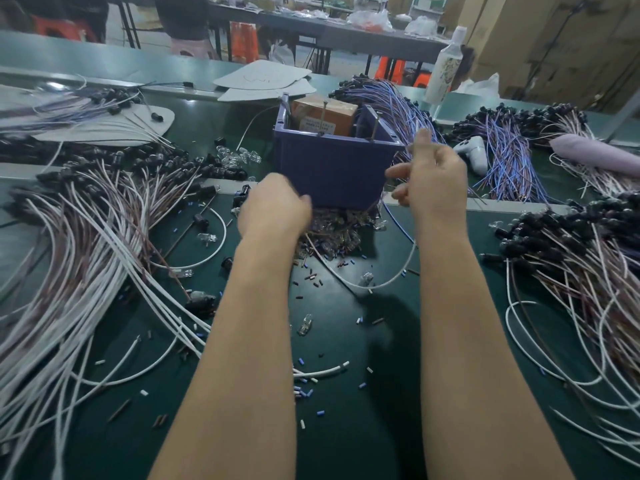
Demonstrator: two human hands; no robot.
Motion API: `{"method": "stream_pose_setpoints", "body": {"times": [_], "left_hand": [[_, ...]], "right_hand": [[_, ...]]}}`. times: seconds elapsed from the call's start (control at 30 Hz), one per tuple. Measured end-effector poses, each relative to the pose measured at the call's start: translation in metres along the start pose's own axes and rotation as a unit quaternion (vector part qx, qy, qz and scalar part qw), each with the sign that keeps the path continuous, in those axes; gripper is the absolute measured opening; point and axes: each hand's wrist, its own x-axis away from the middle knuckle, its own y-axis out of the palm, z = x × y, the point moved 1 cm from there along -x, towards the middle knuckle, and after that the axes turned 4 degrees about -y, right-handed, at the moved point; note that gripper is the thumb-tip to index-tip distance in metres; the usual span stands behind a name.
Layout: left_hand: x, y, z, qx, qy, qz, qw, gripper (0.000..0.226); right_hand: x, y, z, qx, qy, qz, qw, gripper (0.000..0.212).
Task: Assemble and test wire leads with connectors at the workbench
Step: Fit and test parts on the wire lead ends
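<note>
White wire lead (363, 285) sags in a loop below and nearer than both hands. Its long axis runs crosswise, from under the left hand (273, 207) to behind the right wrist, and the right hand (434, 176) is the closer to its rising end. Left hand: knuckles up, fingers curled down into the pile of clear bulbs (341, 233). It is blurred, so whether it pinches anything cannot be told. Right hand: raised, thumb up, fingers half curled; a hold on the lead cannot be confirmed. Loose leads (86, 237) crowd the bench outward of the left hand. Directly beyond both hands stands the blue bin (332, 168), judged to block any forward reach. Bundled blue leads (512, 168) lie beyond the right hand.
</note>
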Motion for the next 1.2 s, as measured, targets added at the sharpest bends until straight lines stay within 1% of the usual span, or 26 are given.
{"method": "stream_pose_setpoints", "body": {"times": [0.03, 0.07, 0.1, 0.13, 0.2, 0.27, 0.3, 0.33, 0.37, 0.4, 0.43, 0.5, 0.53, 0.57, 0.6, 0.63, 0.67, 0.7, 0.77, 0.83, 0.9, 0.97, 1.03, 1.1, 1.2], "left_hand": [[-0.002, -0.003, -0.007, -0.035, -0.025, 0.019, 0.999, 0.031], [-0.002, -0.003, -0.012, -0.051, -0.044, 0.026, 0.997, 0.038], [-0.002, -0.001, -0.014, -0.062, -0.057, 0.030, 0.996, 0.044], [-0.001, 0.003, -0.014, -0.079, -0.062, 0.032, 0.994, 0.048], [0.002, 0.013, -0.011, -0.122, -0.062, 0.036, 0.990, 0.053], [0.006, 0.022, -0.008, -0.145, -0.054, 0.040, 0.987, 0.050], [0.007, 0.025, -0.007, -0.145, -0.048, 0.039, 0.987, 0.045], [0.008, 0.027, -0.007, -0.144, -0.047, 0.036, 0.988, 0.040], [0.008, 0.028, -0.007, -0.143, -0.051, 0.035, 0.988, 0.036], [0.008, 0.028, -0.007, -0.148, -0.056, 0.035, 0.987, 0.032], [0.007, 0.028, -0.007, -0.154, -0.060, 0.036, 0.986, 0.031], [0.006, 0.026, -0.005, -0.151, -0.053, 0.034, 0.987, 0.030], [0.005, 0.024, -0.003, -0.135, -0.044, 0.031, 0.989, 0.030], [0.004, 0.021, -0.001, -0.108, -0.027, 0.025, 0.993, 0.027], [0.004, 0.017, 0.001, -0.073, 0.000, 0.014, 0.997, 0.022], [0.005, 0.013, 0.005, -0.030, 0.034, -0.008, 0.999, 0.014], [0.008, 0.008, 0.008, 0.007, 0.069, -0.038, 0.997, 0.008], [0.012, 0.003, 0.012, 0.026, 0.100, -0.071, 0.992, 0.008], [0.018, -0.003, 0.016, 0.014, 0.144, -0.129, 0.981, 0.008], [0.022, -0.004, 0.018, -0.005, 0.162, -0.166, 0.973, 0.006], [0.023, -0.004, 0.018, 0.025, 0.154, -0.174, 0.972, 0.008], [0.023, -0.004, 0.017, 0.075, 0.149, -0.162, 0.973, 0.013], [0.025, -0.004, 0.017, 0.126, 0.156, -0.178, 0.963, 0.009], [0.027, -0.004, 0.016, 0.179, 0.158, -0.201, 0.950, 0.009], [0.026, -0.001, 0.013, 0.222, 0.157, -0.224, 0.936, 0.020]], "right_hand": [[0.002, 0.000, -0.005, -0.064, 0.040, -0.037, 0.996, 0.047], [0.005, 0.000, -0.008, -0.101, 0.074, -0.090, 0.988, 0.057], [0.009, 0.000, -0.011, -0.103, 0.094, -0.153, 0.978, 0.062], [0.013, 0.001, -0.013, -0.086, 0.101, -0.222, 0.966, 0.063], [0.021, 0.002, -0.015, -0.044, 0.083, -0.368, 0.925, 0.053], [0.028, 0.005, -0.014, -0.036, 0.052, -0.492, 0.869, 0.039], [0.031, 0.006, -0.014, -0.048, 0.049, -0.532, 0.844, 0.034], [0.032, 0.007, -0.012, -0.067, 0.056, -0.554, 0.828, 0.033], [0.032, 0.008, -0.010, -0.078, 0.069, -0.553, 0.827, 0.032], [0.030, 0.011, -0.006, -0.069, 0.080, -0.530, 0.842, 0.030], [0.027, 0.015, -0.001, -0.035, 0.081, -0.487, 0.869, 0.028], [0.019, 0.019, 0.012, 0.102, 0.051, -0.361, 0.926, 0.022], [0.015, 0.020, 0.018, 0.162, 0.031, -0.296, 0.941, 0.018], [0.012, 0.020, 0.023, 0.189, 0.019, -0.244, 0.951, 0.016], [0.010, 0.020, 0.026, 0.176, 0.016, -0.208, 0.962, 0.013], [0.008, 0.019, 0.027, 0.139, 0.019, -0.187, 0.972, 0.012], [0.008, 0.018, 0.026, 0.094, 0.023, -0.181, 0.979, 0.014], [0.008, 0.018, 0.024, 0.050, 0.026, -0.187, 0.981, 0.016], [0.010, 0.017, 0.019, -0.016, 0.017, -0.216, 0.976, 0.014], [0.011, 0.016, 0.017, -0.031, 0.001, -0.234, 0.972, 0.015], [0.012, 0.014, 0.016, -0.033, 0.012, -0.243, 0.969, 0.012], [0.011, 0.013, 0.017, -0.054, 0.044, -0.244, 0.967, 0.008], [0.009, 0.010, 0.019, -0.047, 0.051, -0.236, 0.969, 0.005], [0.007, 0.007, 0.021, -0.050, 0.059, -0.232, 0.970, 0.008], [0.008, 0.004, 0.021, -0.136, 0.111, -0.248, 0.953, 0.015]]}}
